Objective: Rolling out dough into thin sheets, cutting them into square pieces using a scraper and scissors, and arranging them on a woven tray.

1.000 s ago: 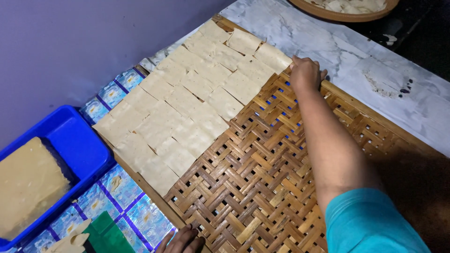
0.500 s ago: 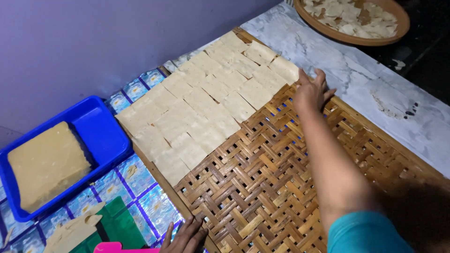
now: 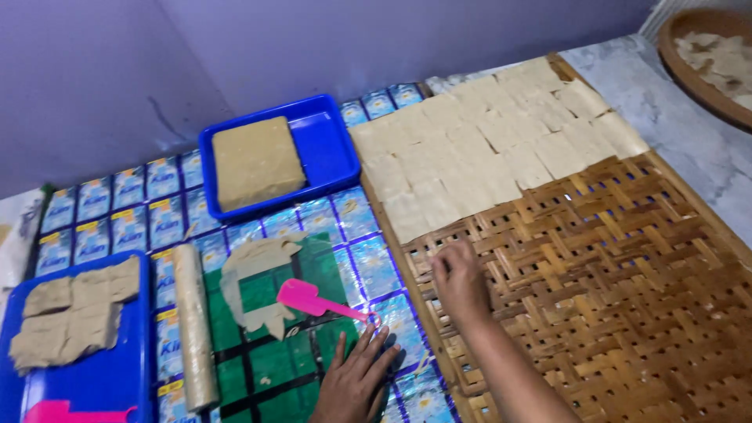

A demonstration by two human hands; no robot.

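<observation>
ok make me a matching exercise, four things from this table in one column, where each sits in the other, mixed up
Things:
1. pink spatula
2. tan block
3. thin squares
4. rolling pin

Places:
A. in the blue tray by the wall
B. on the woven mat, far end
C. on the green board, by the dough scrap
D. along the green board's left edge

Pairs: 1-C, 2-A, 3-B, 4-D
</observation>
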